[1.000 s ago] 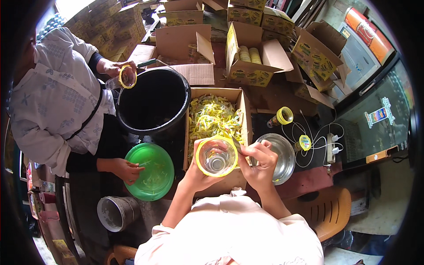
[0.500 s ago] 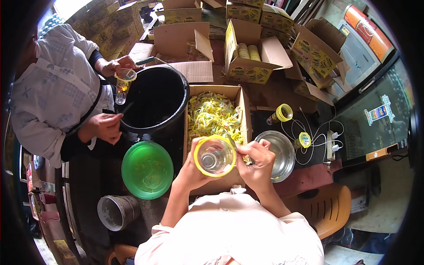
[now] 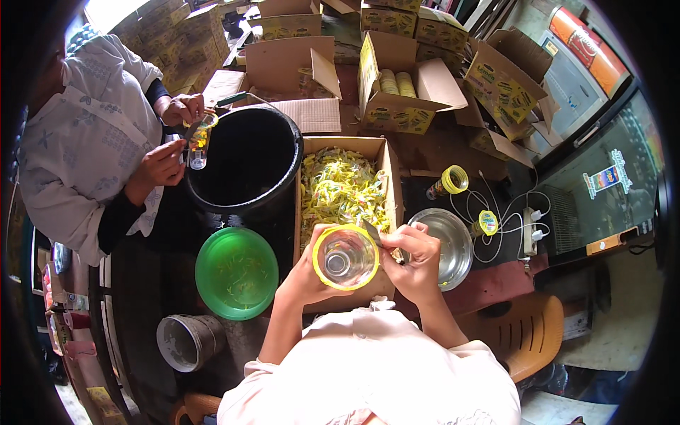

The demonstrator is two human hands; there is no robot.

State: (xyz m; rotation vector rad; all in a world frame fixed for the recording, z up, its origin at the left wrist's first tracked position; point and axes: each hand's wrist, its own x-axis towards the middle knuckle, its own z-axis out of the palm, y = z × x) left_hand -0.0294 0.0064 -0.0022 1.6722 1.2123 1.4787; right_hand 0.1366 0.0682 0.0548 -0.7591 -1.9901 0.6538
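A clear plastic jar [image 3: 338, 264] with a yellow rim is gripped by my left hand [image 3: 304, 282], its mouth tilted up towards me. The jar looks empty. My right hand [image 3: 416, 261] pinches a thin, dark, blade-like tool [image 3: 371, 232] against the upper right of the rim. The tool's lower end is hidden by my fingers. Under both hands lies an open carton [image 3: 397, 185] filled with small yellow-wrapped packets [image 3: 343, 184]. Close to my right hand is a clear round bowl [image 3: 455, 248].
At the left, a co-worker [image 3: 88, 152] holds another jar [image 3: 199, 150] beside a large black tub [image 3: 294, 170]. A green basin [image 3: 237, 273] and grey bucket [image 3: 184, 343] stand left of me. Open cartons [image 3: 400, 113], white cables [image 3: 506, 227] and a glass-fronted cabinet [image 3: 602, 184] lie beyond.
The co-worker's lower hand has risen to the jar there, bringing a dark tool against it. My jar has shifted slightly down, and the tool in my right hand still touches its rim.
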